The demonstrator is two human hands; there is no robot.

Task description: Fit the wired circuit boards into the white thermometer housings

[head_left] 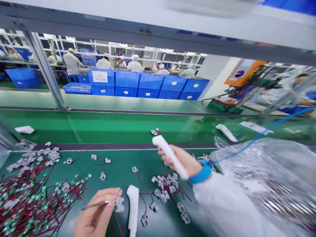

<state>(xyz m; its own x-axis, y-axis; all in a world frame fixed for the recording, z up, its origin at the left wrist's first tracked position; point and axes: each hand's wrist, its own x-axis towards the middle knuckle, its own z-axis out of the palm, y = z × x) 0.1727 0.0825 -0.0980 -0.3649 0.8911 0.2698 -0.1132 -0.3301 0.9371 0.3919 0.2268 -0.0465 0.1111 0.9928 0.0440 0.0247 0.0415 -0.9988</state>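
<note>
My left hand (96,212) pinches a wired grey fitting (119,204); my right hand (180,161) clenches a white plastic casing (168,153) just beyond a loose heap of wired fittings (164,191). A sharp tug could snap the thin leads (144,202); a slack grip could drop either piece.

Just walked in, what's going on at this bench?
The person's left hand pinches a small wired part with red and dark leads, while the right hand holds a white plastic shell above a green mat. Another shell lies on the mat near the left hand, among scattered wired parts, with a dense heap further left. A clear plastic bag lies to the right. Co-workers work beyond blue crates.
</note>
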